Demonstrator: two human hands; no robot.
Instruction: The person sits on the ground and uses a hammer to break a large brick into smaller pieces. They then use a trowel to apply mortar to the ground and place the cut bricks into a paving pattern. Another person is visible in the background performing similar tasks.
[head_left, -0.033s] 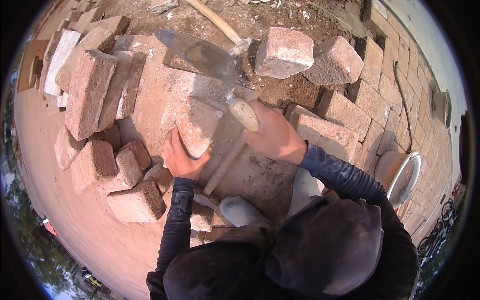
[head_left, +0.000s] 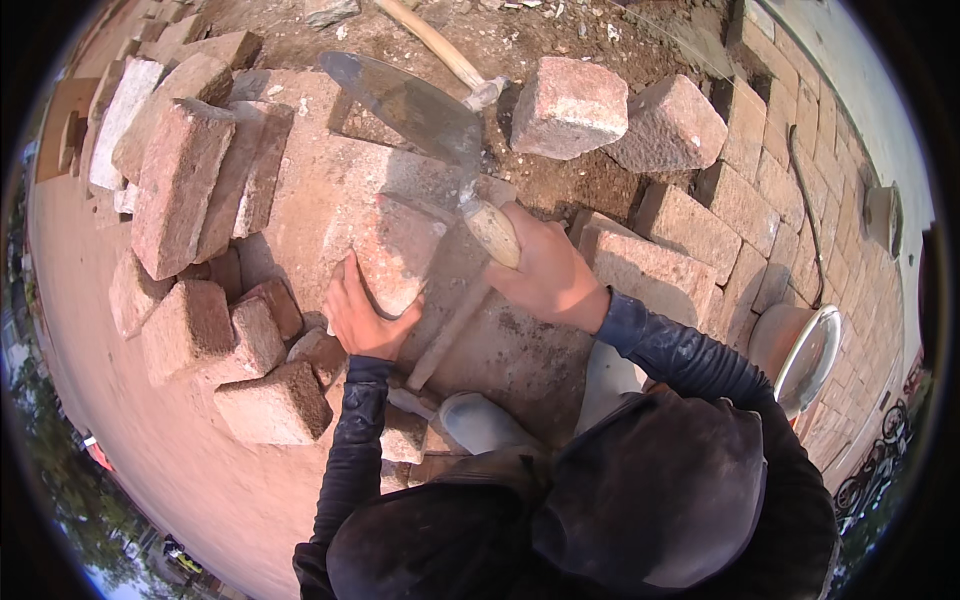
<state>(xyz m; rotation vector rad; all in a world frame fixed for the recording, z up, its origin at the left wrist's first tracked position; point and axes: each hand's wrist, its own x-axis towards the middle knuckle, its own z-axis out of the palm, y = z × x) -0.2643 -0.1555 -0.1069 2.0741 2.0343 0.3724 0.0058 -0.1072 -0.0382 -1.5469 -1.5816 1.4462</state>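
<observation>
My left hand [head_left: 362,318] curves its thumb and fingers round the near end of a reddish paving block [head_left: 393,238], which lies among dusty blocks in front of me. The wooden handle of a trowel [head_left: 410,112] is wrapped in my right hand [head_left: 552,270]. Its broad grey blade points away to the left, above the far end of that block and a neighbouring pale block [head_left: 345,170]. The blade hides part of what lies beneath. Between my hands and feet rests a tool with a wooden handle [head_left: 450,337], its lower end close to my left shoe.
Several loose blocks [head_left: 185,330] are heaped at the left. Two blocks [head_left: 570,107] sit on the soil ahead, beside a wooden-handled hammer [head_left: 440,45]. A laid block surface [head_left: 770,180] runs along the right. A bucket [head_left: 800,355] stands by my right elbow. A thin string crosses the top right.
The trowel has shifted very slightly to the right with my right hand. My left hand and the block stay in place.
</observation>
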